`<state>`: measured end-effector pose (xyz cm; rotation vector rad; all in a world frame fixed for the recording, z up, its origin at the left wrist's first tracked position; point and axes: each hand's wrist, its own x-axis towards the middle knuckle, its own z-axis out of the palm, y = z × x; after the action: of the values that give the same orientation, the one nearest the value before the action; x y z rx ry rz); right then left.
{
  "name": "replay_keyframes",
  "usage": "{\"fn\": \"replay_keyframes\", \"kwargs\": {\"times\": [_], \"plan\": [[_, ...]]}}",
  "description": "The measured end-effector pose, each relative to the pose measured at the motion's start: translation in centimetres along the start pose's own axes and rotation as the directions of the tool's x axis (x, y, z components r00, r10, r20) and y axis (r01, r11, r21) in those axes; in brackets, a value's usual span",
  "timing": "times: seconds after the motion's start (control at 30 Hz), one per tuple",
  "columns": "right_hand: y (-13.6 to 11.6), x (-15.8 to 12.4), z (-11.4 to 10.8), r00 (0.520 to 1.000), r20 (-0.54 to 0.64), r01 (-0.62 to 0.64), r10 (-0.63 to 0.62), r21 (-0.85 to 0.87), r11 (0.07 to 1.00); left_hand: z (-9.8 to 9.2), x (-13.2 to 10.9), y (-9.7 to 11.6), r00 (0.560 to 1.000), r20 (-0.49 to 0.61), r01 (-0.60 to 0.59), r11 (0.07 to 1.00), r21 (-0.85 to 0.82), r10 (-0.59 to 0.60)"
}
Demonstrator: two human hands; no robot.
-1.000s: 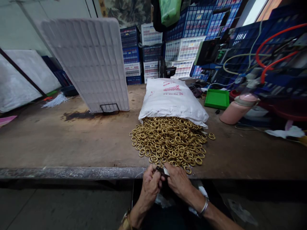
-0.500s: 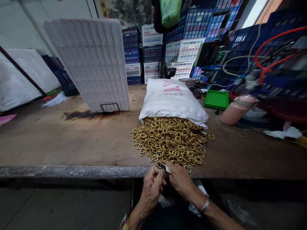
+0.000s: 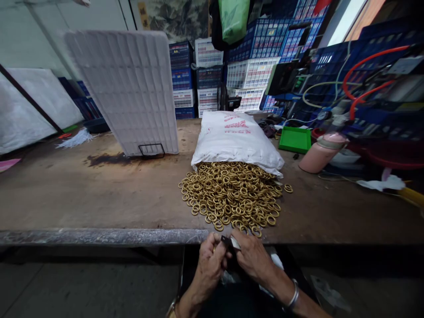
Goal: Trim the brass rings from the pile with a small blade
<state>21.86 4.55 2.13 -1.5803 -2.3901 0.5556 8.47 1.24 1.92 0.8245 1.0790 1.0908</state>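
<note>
My left hand [image 3: 209,260] is closed at the table's front edge, pinching a gold-coloured ring [image 3: 214,250] that is mostly hidden by the fingers. Beside it, my right hand [image 3: 253,255] grips a small tool [image 3: 235,242] with a white handle and a flat, dark blade. The dark end reaches across to my left thumb and fingertips; whether it touches the ring I cannot tell. Just beyond both hands lies a heap of gold-coloured rings [image 3: 232,194], spilling from the mouth of a white woven sack [image 3: 236,137] with red print.
A ribbed white panel [image 3: 129,92] stands upright in a black wire holder on the wooden table [image 3: 66,190]. On the right are a green tray [image 3: 294,139], a pink bottle [image 3: 321,154] and red hoses. Stacked blue and white crates [image 3: 253,73] line the back.
The view has shifted slightly. My right hand has moved a little down and right, and the tool's dark end now shows more plainly over my left fingertips. Both hands keep their grip.
</note>
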Motion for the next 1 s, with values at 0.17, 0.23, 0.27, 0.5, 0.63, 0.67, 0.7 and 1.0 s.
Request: {"fn": "replay_keyframes", "kwargs": {"times": [0.17,0.23,0.27,0.5,0.63,0.67,0.7,1.0], "plan": [[-0.6,-0.5,0.1,1.0,0.027,0.014,-0.014,-0.008,1.0,0.0,-0.3,-0.1,0.999,-0.008,-0.05,0.998,0.032,0.051],[-0.6,-0.7,0.1,1.0,0.017,0.009,-0.008,-0.032,0.999,0.0,-0.3,-0.1,0.998,-0.004,-0.069,0.996,0.051,0.069],[-0.6,-0.7,0.1,1.0,0.009,0.002,-0.002,-0.045,0.999,0.0,-0.3,-0.1,0.997,-0.004,-0.074,0.995,0.061,0.075],[-0.3,-0.6,-0.2,0.996,0.068,-0.051,0.057,-0.088,0.995,0.3,-0.9,-0.2,0.998,0.027,-0.066,0.995,0.076,0.064],[0.8,-1.0,0.0,0.991,0.09,-0.09,0.098,-0.097,0.991,0.7,-2.0,0.4,0.984,0.158,-0.089,0.996,0.032,0.083],[1.2,-1.2,0.0,0.992,0.068,-0.102,0.109,-0.094,0.99,0.7,-2.2,0.5,0.982,0.178,-0.067,0.998,0.019,0.063],[1.5,-1.4,0.0,0.992,0.038,-0.115,0.119,-0.086,0.99,0.7,-2.2,0.5,0.981,0.189,-0.033,0.999,0.003,0.032],[5.7,-1.3,0.1,0.922,-0.287,-0.26,0.258,0.033,0.965,0.5,0.8,-4.1,0.938,0.107,0.34,0.937,-0.084,-0.331]]}}
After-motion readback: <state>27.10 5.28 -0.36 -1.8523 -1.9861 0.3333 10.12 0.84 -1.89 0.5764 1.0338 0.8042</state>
